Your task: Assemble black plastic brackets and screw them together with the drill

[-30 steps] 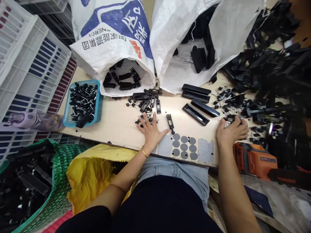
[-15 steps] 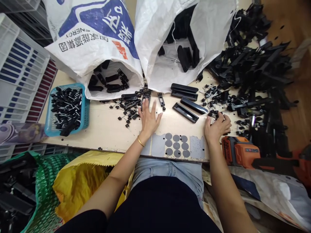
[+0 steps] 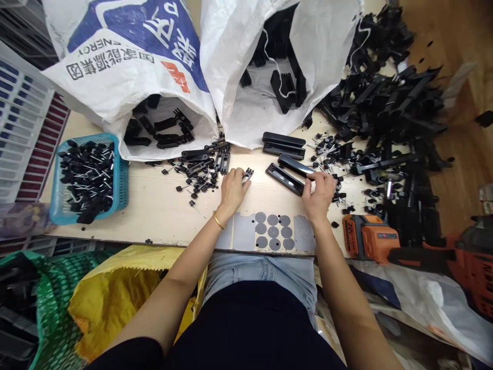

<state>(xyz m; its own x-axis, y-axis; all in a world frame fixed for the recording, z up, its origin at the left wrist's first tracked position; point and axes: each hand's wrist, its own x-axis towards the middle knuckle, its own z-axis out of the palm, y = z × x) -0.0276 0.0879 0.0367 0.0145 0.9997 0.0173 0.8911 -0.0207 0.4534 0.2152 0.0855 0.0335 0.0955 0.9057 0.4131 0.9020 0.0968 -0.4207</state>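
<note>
Pale wooden worktop point(image 3: 165, 210), grey discs point(image 3: 273, 232) near its front edge. Mid-depth, the left hand point(image 3: 232, 190) pinches a small black forked plastic link point(image 3: 248, 175); the right hand point(image 3: 320, 195) touches a long glossy black plastic case point(image 3: 296, 165), its grip unclear. White woven sacks point(image 3: 127, 72) line the back edge.

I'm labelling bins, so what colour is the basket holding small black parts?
The basket is light blue; the head view shows it.

Black part point(image 3: 248, 175) partly hidden by the left hand point(image 3: 232, 190)
</note>
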